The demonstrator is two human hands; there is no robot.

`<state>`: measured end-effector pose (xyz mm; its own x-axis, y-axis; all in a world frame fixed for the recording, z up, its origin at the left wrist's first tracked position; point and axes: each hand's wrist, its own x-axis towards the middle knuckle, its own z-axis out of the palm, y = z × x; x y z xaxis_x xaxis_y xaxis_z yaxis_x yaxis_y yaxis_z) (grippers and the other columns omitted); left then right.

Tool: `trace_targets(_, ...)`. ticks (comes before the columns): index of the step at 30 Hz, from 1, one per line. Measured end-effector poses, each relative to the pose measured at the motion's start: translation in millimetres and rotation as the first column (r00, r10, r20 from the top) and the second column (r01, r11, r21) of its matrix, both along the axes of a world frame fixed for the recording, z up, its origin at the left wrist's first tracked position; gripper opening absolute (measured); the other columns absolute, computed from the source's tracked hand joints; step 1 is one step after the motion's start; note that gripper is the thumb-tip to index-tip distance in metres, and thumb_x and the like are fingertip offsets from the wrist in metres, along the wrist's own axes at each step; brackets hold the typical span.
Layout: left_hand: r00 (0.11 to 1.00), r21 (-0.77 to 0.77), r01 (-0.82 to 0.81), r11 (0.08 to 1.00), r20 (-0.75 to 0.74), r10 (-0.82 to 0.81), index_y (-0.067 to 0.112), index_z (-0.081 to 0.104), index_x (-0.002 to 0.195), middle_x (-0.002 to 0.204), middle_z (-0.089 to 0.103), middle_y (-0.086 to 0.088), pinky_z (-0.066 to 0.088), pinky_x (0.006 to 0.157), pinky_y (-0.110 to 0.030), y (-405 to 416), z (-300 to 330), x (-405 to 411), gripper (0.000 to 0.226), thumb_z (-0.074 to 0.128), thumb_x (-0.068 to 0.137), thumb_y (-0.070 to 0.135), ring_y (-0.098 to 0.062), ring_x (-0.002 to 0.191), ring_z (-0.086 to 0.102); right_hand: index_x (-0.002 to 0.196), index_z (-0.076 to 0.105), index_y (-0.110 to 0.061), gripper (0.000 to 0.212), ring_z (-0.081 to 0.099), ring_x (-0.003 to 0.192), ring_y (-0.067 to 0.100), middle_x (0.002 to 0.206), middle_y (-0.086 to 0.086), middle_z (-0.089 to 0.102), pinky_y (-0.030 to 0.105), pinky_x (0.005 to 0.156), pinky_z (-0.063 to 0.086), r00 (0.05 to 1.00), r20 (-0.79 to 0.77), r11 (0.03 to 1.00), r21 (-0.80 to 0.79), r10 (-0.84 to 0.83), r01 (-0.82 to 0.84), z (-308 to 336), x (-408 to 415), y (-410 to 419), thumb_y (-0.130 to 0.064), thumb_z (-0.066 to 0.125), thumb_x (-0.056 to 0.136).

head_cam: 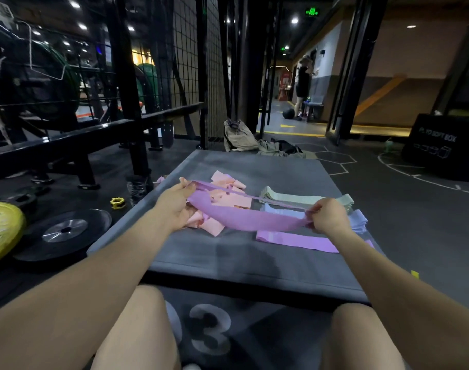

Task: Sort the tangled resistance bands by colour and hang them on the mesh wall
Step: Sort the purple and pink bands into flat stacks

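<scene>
While the left hand [176, 206] and right hand [328, 216] each pinch an end of a purple band [244, 218] stretched above the grey mat [228, 260], another purple band [294, 240] lies flat beneath. Pink bands [228, 198] (a loose heap), green bands [305, 198] and blue bands [357, 221] sit beyond. A weight plate [64, 232] lies left; the mesh wall [190, 62] stands behind.

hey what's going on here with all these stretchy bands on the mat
A person sitting at a grey mat holds a purple band stretched between the left hand and right hand. Pink bands lie in a loose heap beneath it. Pale green bands, blue bands and another purple band are laid out separately. None hangs on the mesh wall yet.
</scene>
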<state>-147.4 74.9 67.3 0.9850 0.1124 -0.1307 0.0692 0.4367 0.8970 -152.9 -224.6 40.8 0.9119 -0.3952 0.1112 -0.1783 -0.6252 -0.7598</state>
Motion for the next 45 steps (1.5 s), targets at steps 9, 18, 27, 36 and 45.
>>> trace_targets(9, 0.983, -0.035, -0.042, 0.999, -0.179, 0.035, 0.013, 0.054, 0.08, 0.112, 0.064, -0.008, 0.053, 0.086, -0.043, 7.6, -20.7, 9.9, 0.026, 0.038, 0.101, 0.017, -0.023, 0.1, 0.062, 0.077, 0.059, -0.008, 0.013, 0.062, 0.046, 0.008, 0.05, -0.002, 0.065, 0.02, 0.048, 0.053, 0.995, 0.028, 0.48, 0.874, 0.1, -0.073, 7.1, -11.6, 7.4, -0.001, 0.059, 0.087)
trace_targets(18, 0.976, 0.022, -0.058, 0.998, -0.209, 0.061, 0.018, 0.064, 0.101, 0.063, 0.052, 0.004, 0.053, 0.07, -0.033, 25.7, -25.5, 4.8, 0.026, 0.049, 0.079, 0.018, -0.013, 0.058, 0.05, 0.078, 0.066, -0.016, 0.007, 0.055, 0.055, 0.011, 0.06, -0.004, 0.058, 0.025, 0.058, 0.047, 0.919, -0.076, 0.513, 0.846, 0.387, -0.146, 2.7, -25.1, 7.2, -0.019, 0.064, 0.083)
trace_targets(27, 0.987, -0.017, -0.035, 0.999, -0.156, 0.032, 0.016, 0.054, 0.073, 0.038, 0.051, 0.006, 0.049, 0.044, -0.021, 19.5, -25.8, 4.5, 0.017, 0.041, 0.085, 0.016, -0.011, 0.03, 0.047, 0.072, 0.053, -0.01, 0.029, 0.046, 0.029, 0.01, 0.044, 0.0, 0.053, 0.015, 0.038, 0.04, 0.914, -0.126, 0.546, 0.83, 0.385, -0.115, -2.5, -21.0, 21.8, -0.03, 0.054, 0.093)
trace_targets(36, 0.989, 0.097, 0.129, 0.987, -0.091, -0.12, 0.016, 0.055, 0.07, 0.056, 0.06, 0.0, 0.053, 0.055, -0.025, 8.3, -9.8, 8.8, 0.025, 0.048, 0.09, 0.028, -0.016, 0.052, 0.06, 0.085, 0.066, -0.009, 0.017, 0.048, 0.076, 0.017, 0.082, 0.004, 0.059, 0.027, 0.069, 0.04, 0.861, -0.289, 0.908, 0.1, 0.418, -0.407, -1.0, -7.0, 41.7, -0.024, 0.059, 0.09)
trace_targets(45, 0.95, 0.122, 0.309, 0.943, 0.003, -0.311, 0.01, 0.059, 0.061, 0.048, 0.055, -0.003, 0.045, 0.055, -0.025, -35.7, 29.5, -2.1, 0.042, 0.04, 0.096, 0.023, -0.014, 0.045, 0.054, 0.112, 0.065, -0.013, 0.037, 0.052, 0.074, 0.007, 0.097, -0.005, 0.051, 0.015, 0.074, 0.044, 0.675, 0.283, 0.731, -0.324, 0.681, -0.601, 67.6, -11.8, 117.9, 0.0, 0.07, 0.077)
